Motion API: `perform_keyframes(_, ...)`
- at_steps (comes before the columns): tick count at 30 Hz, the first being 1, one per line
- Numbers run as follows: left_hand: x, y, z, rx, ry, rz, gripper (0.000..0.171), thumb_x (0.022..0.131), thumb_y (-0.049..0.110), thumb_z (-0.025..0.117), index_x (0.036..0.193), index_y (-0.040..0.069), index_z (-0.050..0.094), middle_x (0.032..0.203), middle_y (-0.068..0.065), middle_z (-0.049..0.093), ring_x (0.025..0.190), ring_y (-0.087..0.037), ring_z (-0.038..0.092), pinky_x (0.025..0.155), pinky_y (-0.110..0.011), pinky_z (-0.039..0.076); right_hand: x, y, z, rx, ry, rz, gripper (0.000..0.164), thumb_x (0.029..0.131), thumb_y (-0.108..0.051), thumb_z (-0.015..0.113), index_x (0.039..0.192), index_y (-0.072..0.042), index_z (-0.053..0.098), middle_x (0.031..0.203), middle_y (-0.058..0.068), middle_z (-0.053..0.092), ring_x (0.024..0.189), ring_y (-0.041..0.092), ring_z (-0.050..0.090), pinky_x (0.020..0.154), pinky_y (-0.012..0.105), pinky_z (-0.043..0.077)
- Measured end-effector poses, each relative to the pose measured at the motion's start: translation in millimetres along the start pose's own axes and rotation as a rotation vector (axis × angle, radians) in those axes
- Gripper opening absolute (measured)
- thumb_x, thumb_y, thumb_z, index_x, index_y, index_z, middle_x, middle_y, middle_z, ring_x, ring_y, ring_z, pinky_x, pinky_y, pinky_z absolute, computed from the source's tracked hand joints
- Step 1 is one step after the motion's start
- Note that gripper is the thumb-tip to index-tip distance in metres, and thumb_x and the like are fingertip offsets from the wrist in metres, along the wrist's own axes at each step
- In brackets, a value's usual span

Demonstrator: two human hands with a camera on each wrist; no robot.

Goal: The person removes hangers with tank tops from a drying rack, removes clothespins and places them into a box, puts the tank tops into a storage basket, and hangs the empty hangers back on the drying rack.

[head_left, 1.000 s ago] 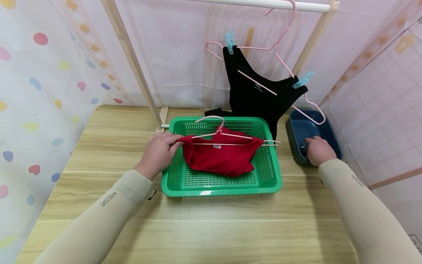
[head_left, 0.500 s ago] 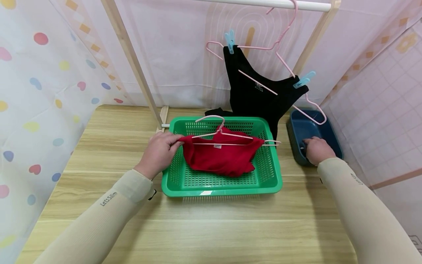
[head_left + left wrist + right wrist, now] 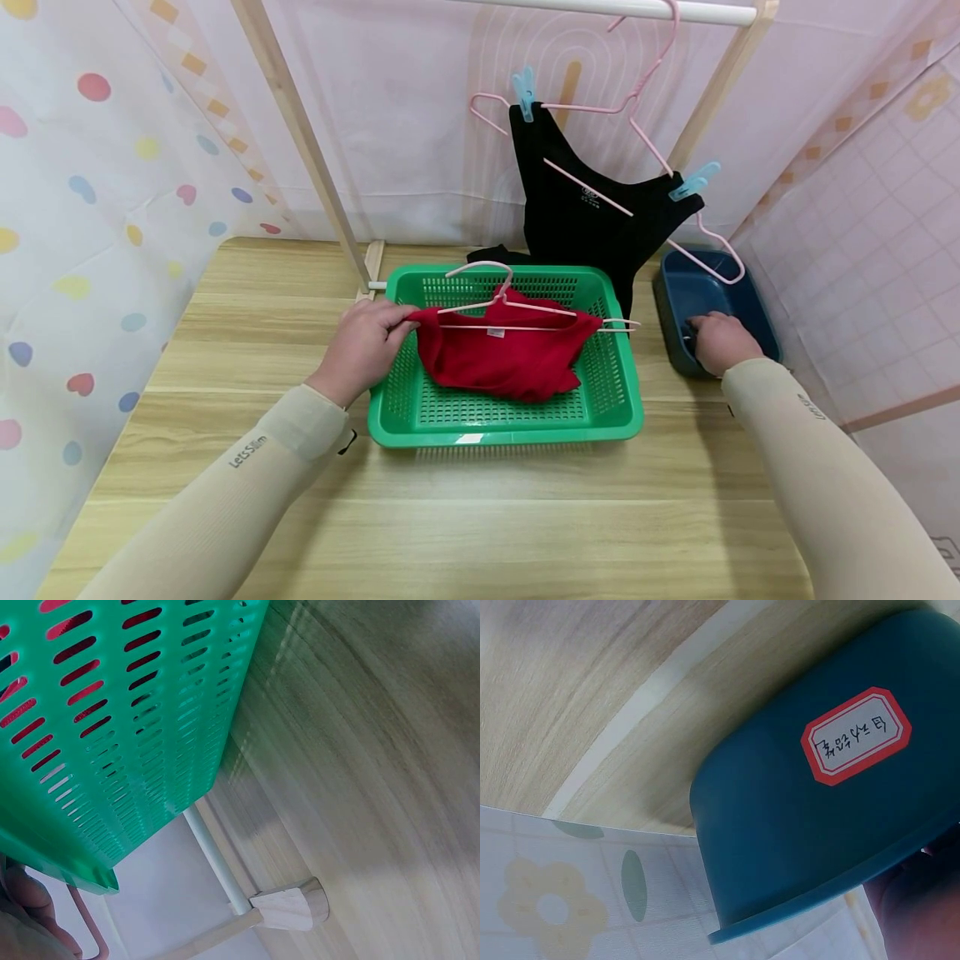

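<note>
My left hand (image 3: 365,340) pinches one shoulder of a red tank top (image 3: 502,358) at the left rim of the green basket (image 3: 506,436). The top lies in the basket, its neckline spread along a pink hanger (image 3: 501,297) whose right end pokes past the rim. In the left wrist view, part of the left hand (image 3: 34,915) shows beside the basket wall (image 3: 150,735). My right hand (image 3: 723,342) reaches into a dark blue bin (image 3: 693,287), fingers bent down; a small pale bit shows by the fingertips, and I cannot tell if they hold it.
Behind the basket, a black tank top (image 3: 577,217) hangs on a pink hanger (image 3: 651,75) with light blue clothespins (image 3: 523,93) at its shoulders. A white rail (image 3: 637,8) on wooden posts (image 3: 300,133) carries it. A red-bordered label (image 3: 855,736) marks the bin's side.
The right hand's fingers have shifted very slightly within the bin. The left hand, the red tank top and the basket stay in place.
</note>
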State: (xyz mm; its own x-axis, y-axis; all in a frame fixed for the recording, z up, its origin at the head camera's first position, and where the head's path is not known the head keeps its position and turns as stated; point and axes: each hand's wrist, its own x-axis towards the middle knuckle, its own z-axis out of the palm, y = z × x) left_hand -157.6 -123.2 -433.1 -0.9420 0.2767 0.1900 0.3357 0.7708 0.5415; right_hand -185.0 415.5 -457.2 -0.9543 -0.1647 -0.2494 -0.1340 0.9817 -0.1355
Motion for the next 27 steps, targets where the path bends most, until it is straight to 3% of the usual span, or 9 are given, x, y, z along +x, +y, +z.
perform_keyframes(11,0.5,-0.4,0.4,0.001,0.001,-0.001,0.021,0.104,0.019,0.068,0.119,0.012,0.079,0.105,-0.01,0.076,0.093,-0.03,0.059,0.095,-0.051,0.043,0.8,1.5,0.6,0.029,-0.022,0.008,0.046,0.1,0.0,0.046,0.144,0.012,0.053,0.135,0.041,0.055,0.125,0.06,0.053,0.107,0.07,0.045)
perform_keyframes(27,0.2,-2.0,0.9,0.013,0.005,-0.002,0.023,0.104,0.02,0.067,0.122,0.012,0.078,0.107,-0.01,0.076,0.096,-0.031,0.06,0.098,-0.055,0.042,-7.4,0.4,-1.4,0.051,-0.014,-0.05,0.047,0.099,0.004,0.046,0.145,0.016,0.049,0.134,0.044,0.054,0.125,0.063,0.051,0.105,0.07,0.045)
